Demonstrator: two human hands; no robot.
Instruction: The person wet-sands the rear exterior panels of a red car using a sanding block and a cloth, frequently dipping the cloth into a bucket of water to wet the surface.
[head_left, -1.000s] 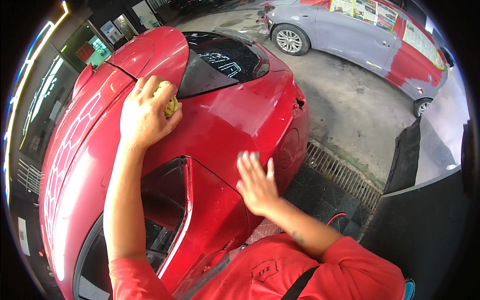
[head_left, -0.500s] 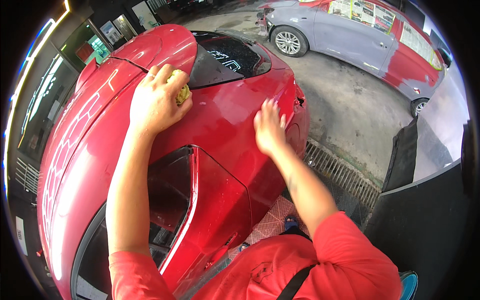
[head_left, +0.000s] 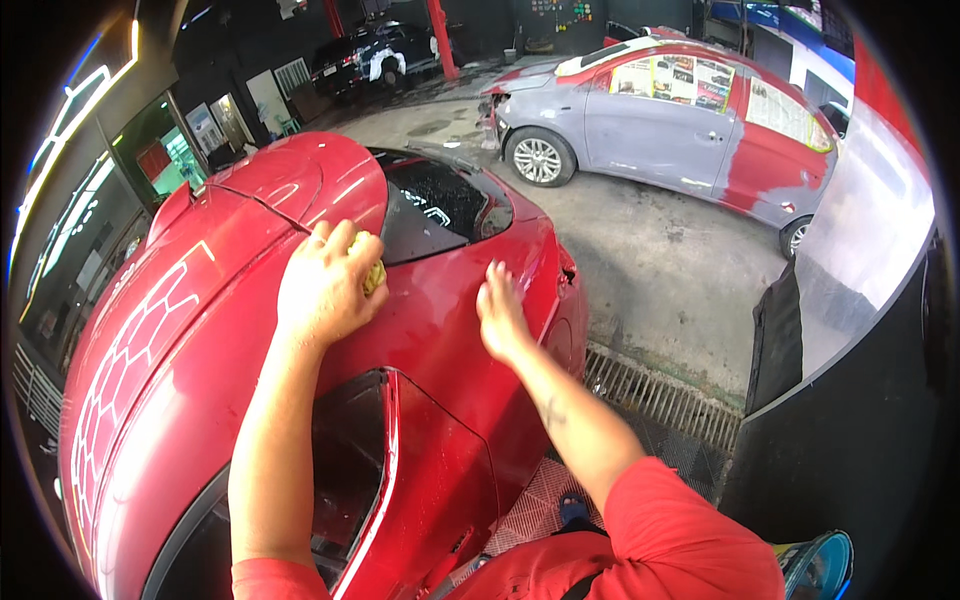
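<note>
A yellow sponge (head_left: pixel 374 270) is gripped in my left hand (head_left: pixel 328 285), whose fingers curl over it at the roof edge of a red car (head_left: pixel 440 345), close to the rear window (head_left: pixel 430 205). Part of the sponge is hidden behind my palm. My right hand (head_left: pixel 503 312) is stretched out over the car's rear side panel, below that window. Its fingers are extended, slightly smeared, and nothing shows in them. Whether the palm touches the paint, I cannot tell. The red paint looks glossy, with light reflections on the roof.
A partly grey, partly red car (head_left: pixel 650 130) with paper-masked windows stands across the concrete floor (head_left: pixel 660 260). A drain grate (head_left: pixel 660 395) runs behind the red car. At lower right is a blue-rimmed bucket (head_left: pixel 830 560). A black car (head_left: pixel 375 55) is parked far back.
The view has tilted up, so the cars appear lower. Over the rear panel, my right hand has shifted slightly toward the window. My left hand still holds the sponge near the roof edge.
</note>
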